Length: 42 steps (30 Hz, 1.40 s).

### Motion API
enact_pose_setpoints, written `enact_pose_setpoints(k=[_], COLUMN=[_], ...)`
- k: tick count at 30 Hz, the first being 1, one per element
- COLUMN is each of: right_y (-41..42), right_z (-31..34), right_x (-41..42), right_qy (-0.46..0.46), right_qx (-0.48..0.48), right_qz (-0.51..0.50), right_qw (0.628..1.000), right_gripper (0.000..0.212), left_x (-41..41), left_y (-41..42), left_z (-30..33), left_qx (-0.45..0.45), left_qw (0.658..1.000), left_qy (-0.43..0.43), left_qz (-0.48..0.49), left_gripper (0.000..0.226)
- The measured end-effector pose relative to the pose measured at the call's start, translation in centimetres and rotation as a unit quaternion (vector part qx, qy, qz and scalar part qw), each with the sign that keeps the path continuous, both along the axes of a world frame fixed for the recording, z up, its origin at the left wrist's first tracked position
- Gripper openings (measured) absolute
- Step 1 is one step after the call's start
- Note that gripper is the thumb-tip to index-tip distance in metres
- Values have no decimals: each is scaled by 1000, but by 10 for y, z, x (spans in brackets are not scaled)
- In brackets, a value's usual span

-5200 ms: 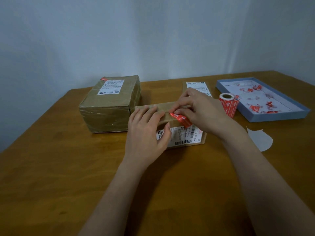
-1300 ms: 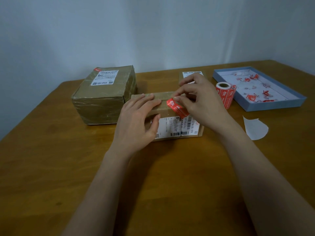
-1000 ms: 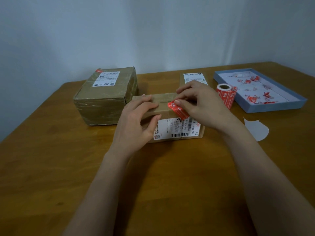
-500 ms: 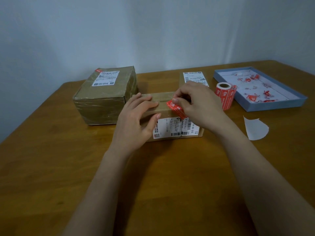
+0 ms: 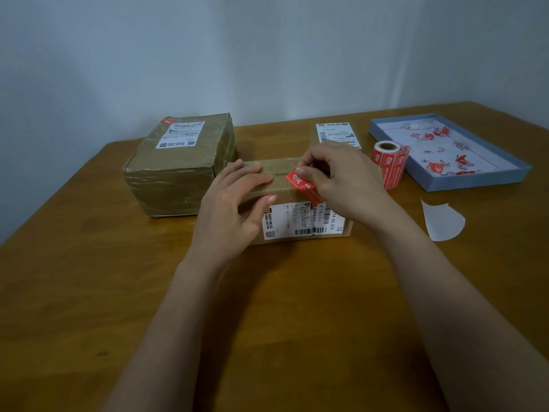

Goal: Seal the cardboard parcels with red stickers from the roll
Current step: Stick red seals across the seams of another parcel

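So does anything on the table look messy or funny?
Yes: the red sticker sits crooked across the parcel edge, and a loose white paper scrap lies on the table. Torn red bits litter the blue tray.

- The left hand [image 5: 234, 209] covers the left part of the middle parcel [image 5: 285, 188], hiding that end of its top and front face
- The right hand [image 5: 341, 179] hides the parcel's right top and the upper edge of the red sticker [image 5: 303, 185]; whether the sticker lies flat under the fingers cannot be told
- The print on the shipping label [image 5: 300, 221] is too small to read
- The flat parcel [image 5: 335, 133] behind is mostly hidden by the right hand
- The red scraps in the blue tray [image 5: 475, 182] are too small to make out
- Both forearms are cut off by the bottom edge
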State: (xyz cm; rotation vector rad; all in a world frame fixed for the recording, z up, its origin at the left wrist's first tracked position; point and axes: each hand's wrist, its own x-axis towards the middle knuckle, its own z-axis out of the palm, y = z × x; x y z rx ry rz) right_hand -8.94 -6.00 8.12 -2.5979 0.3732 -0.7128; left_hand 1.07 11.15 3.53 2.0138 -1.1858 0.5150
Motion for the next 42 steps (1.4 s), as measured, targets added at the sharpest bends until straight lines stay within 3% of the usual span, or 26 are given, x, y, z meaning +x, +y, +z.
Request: enact_pose_setpoints(k=[15,20,28,32,37,42], right_y=[-1,-2,-7,-9,-11,-11], right_z=[1,1,-3,2,2,-3], right_x=[-1,-1,-2,-4,-14,-14], right_qy=[-43,-71,-116,-113,-41,-58], right_qx=[63,84,138,97,7,45], right_qz=[33,63,91,69,58,78], right_qw=[997,992,979,986,997,994], right_gripper=[6,17,8,25,18,11], left_x=[1,1,1,0,4,4], left_y=[-1,-1,-1,-1,-1,-3], left_z=[-1,0,1,1,2,1], left_qx=[-1,-4,5,6,-2,-23], left_qw=[1000,1000,1000,1000,1000,999], left_qy=[-2,12,16,20,27,42], left_qz=[3,3,5,6,8,5], left_gripper=[35,36,37,36,37,35])
